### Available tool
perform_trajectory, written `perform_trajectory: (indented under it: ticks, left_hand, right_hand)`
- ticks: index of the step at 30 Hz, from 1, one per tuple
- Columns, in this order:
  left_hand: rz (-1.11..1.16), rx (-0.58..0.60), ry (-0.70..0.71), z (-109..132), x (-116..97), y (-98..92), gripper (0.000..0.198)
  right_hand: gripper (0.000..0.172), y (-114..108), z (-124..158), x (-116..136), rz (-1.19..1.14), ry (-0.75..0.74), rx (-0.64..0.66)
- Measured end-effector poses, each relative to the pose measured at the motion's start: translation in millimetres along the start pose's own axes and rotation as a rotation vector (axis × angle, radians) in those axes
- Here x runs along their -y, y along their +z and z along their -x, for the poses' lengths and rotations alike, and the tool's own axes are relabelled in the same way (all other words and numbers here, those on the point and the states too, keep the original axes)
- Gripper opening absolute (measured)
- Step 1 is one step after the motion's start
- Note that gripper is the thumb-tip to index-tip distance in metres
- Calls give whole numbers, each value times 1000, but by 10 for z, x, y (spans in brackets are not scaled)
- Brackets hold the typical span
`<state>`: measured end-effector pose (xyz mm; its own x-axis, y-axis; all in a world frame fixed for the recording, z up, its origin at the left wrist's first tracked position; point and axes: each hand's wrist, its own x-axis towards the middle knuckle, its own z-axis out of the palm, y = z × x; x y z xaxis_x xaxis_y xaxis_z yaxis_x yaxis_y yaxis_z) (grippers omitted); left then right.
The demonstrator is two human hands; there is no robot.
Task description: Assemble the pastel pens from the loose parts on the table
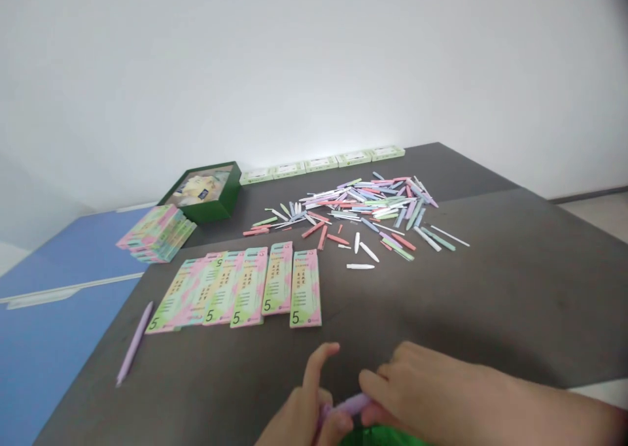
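Clamping down from both sides, the left hand (pixel 300 420) and the right hand (pixel 417 384) are gripping a lilac pen (pixel 350 405) low at the near edge of the view, the right hand's fingers (pixel 377 386) pinching its smooth matte barrel while the left hand wraps the other end, so the two hands are working almost knuckle to knuckle! Just below them, a shiny green object (pixel 377 438) is poking in at the bottom of the frame, too cut off to name. Moving up the dark grey table (pixel 500 302), a second lilac pen (pixel 135 343) is lying on a slant near the left edge, just beside six pastel pink-and-green cards (pixel 248 289), each printed with a big 5, and they're lining up side by side, the left ones overlapping. Farther out, more of those cards (pixel 157 233) are sitting in a stack, next to a green box (pixel 203 191) showing a picture inside. Over to the right, a loose heap of slim pastel pen parts (pixel 363 207) is sprawling across the table, with white caps (pixel 360 266) scattering at its near side, while small white-and-green boxes (pixel 321 165) are lining the far edge, and a blue table (pixel 59 302) is butting in on the left!
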<state>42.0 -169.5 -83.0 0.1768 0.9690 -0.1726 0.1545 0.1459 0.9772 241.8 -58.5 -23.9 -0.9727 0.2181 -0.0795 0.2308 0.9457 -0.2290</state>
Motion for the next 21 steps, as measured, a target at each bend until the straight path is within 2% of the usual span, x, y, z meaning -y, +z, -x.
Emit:
perform_trajectory:
  ticks: [2, 4, 6, 8, 10, 12, 13, 14, 16, 17, 21]
  left_hand:
    - [-486, -98, 166, -65, -91, -88, 70]
    - [-846, -183, 357, -143, -254, -184, 78]
    - [-1033, -240, 539, -222, -438, -278, 90]
    - [-1077, -279, 646, -277, -588, -350, 95]
    - [-1043, -265, 648, -290, -679, -386, 100]
    - [-954, -183, 560, -260, -723, -388, 103]
    - [-893, -127, 499, -235, -739, -379, 96]
    - [-829, -74, 426, -209, -756, -367, 81]
    - [-720, -7, 309, -167, -807, -342, 37]
    - [-691, -7, 279, -154, -841, -336, 26]
    - [-734, -115, 298, -127, -1033, -407, 25]
  right_hand:
    - [30, -85, -93, -73, -182, 47, 20]
    - [41, -183, -191, -151, -440, 78, 65]
    - [44, -249, -278, -208, -691, 61, 149]
    - [41, -263, -334, -217, -668, 53, 134]
    - [31, -244, -353, -174, -312, 3, -22]
    - [21, -235, -347, -97, 112, -122, -236]
    - [21, -246, -340, -56, 252, -194, -322]
    - [21, -272, -334, -17, 332, -253, -384]
    - [18, -359, -335, 42, 373, -293, -425]
    - [14, -414, -345, 59, 366, -295, -418]
    - [10, -636, -455, 56, 317, -339, -434]
